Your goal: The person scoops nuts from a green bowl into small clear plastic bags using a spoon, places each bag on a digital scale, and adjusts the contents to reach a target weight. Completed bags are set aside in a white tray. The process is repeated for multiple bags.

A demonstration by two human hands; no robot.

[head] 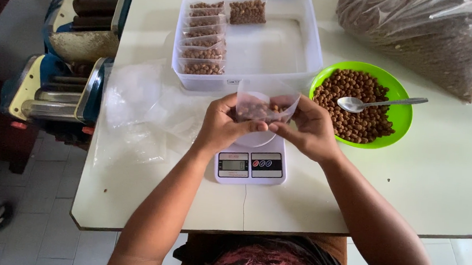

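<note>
So the small clear bag (265,104) with a few brown pellets in it is held up just above the scale (251,160), near the middle of the surface (451,183), a bit toward the front edge. The left hand (224,125) is closed on the bag's left side, thumb pinching the lower edge, and the right hand (309,128) is closed on the right side, fingers curled round the plastic. The bag's top is open and stands up over the knuckles.

The scale sits right under both hands, white, with a small grey display and a button panel facing the front edge. Its round plate is mostly hidden by the bag.

Just right of the right hand there's a green bowl (401,114) full of the same brown pellets, with a spoon (381,102) lying across it, handle pointing to the right edge. Behind the bag, toward the back edge, is a tray (287,47), clear plastic, with a row of filled bags (202,43) standing along its left side and one more lying at the back. The rest of the tray is bare.

At the back right corner lies a big sack (434,36) of pellets, well apart from the hands. Left of the scale, by the left edge, there's a loose pile of empty bags (137,108).

Off the surface on the left are some machines (64,68) on the floor side; I can't tell what they are.
</note>
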